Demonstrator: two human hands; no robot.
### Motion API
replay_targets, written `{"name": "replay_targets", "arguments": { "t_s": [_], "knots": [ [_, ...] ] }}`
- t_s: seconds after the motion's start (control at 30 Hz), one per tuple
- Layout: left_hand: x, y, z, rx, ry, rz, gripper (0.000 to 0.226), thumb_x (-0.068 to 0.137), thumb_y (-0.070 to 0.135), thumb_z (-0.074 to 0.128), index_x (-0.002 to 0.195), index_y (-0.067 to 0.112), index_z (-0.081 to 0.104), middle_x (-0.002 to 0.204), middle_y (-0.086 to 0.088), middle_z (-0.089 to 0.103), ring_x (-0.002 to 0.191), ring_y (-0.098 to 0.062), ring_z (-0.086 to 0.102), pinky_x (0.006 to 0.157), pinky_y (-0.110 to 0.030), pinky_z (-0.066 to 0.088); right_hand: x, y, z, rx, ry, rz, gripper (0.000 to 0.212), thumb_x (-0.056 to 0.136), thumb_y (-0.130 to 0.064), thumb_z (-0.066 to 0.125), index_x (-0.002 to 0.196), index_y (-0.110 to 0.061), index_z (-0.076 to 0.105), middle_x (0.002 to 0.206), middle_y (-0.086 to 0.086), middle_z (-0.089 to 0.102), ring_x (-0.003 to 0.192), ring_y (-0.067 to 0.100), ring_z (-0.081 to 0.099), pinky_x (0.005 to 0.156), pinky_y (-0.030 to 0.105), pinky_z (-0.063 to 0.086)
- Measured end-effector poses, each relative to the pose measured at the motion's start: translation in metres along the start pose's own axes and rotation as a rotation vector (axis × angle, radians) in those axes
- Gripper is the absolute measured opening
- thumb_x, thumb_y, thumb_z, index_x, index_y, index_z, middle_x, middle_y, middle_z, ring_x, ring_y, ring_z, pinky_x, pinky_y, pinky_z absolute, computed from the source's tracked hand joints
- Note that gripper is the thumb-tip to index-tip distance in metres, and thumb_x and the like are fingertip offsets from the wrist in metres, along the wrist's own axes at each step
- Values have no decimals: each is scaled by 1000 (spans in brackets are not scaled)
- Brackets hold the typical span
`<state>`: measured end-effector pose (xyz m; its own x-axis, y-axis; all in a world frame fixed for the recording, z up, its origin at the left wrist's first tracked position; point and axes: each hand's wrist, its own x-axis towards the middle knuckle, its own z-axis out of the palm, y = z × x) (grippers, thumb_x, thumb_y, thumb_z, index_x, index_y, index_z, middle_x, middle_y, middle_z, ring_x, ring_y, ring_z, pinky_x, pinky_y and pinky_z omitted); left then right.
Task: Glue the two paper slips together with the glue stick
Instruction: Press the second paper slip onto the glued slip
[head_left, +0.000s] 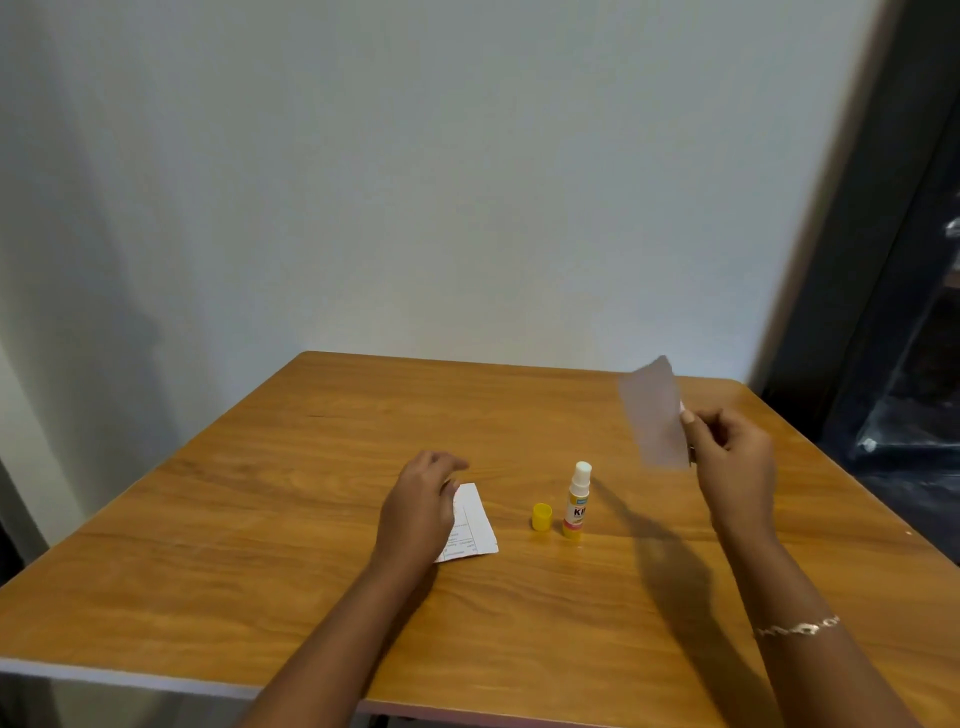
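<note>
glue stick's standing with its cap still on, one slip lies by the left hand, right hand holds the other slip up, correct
Not quite: the head view shows the yellow cap off, standing on the table beside the glue stick, whose white tip is bare. The rest holds: one slip lies by the left hand, and the right hand holds the other slip up.
</note>
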<state>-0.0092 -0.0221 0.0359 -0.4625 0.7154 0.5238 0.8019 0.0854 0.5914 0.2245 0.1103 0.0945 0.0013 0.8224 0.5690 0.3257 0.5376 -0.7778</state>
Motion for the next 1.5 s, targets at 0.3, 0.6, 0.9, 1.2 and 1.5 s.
{"name": "replay_targets", "arguments": {
  "t_s": [0.3,0.6,0.9,1.2,1.5],
  "knots": [
    [11,56,-42,-928,-14,-274,13,85,26,58,98,23,61,100,-8,64,86,-16,64,72,-27,57,-48,-72,10,684,-477,321,19,88,-13,53,72,-14,64,57,-4,68,51,8,60,48,20,47],
    [-1,17,-65,-754,-19,-319,18,80,-2,63,68,12,64,69,-3,66,57,-7,65,51,-20,54,-95,-69,59,545,-565,311,14,86,-21,59,76,-16,68,69,-8,69,66,6,63,53,21,49],
    [-3,-11,-61,-575,-175,-351,18,80,3,66,65,13,64,68,-1,64,63,-13,61,51,-20,51,-118,-46,83,297,-535,242,22,84,-8,60,74,-27,65,80,-8,68,78,9,61,65,24,47],
    [27,-50,-26,83,-240,-362,22,80,25,68,100,17,63,112,-4,62,96,-20,58,74,-31,47,-135,-22,95,304,-490,323,16,83,-4,59,80,-18,67,84,-1,69,80,15,60,64,26,44],
    [50,-50,-3,464,-537,-421,21,83,11,50,102,17,54,115,-9,54,105,-29,48,84,-38,46,-134,-14,95,345,-479,351,15,86,-5,57,79,-15,65,85,1,68,80,16,60,64,27,44]
  ]
}}
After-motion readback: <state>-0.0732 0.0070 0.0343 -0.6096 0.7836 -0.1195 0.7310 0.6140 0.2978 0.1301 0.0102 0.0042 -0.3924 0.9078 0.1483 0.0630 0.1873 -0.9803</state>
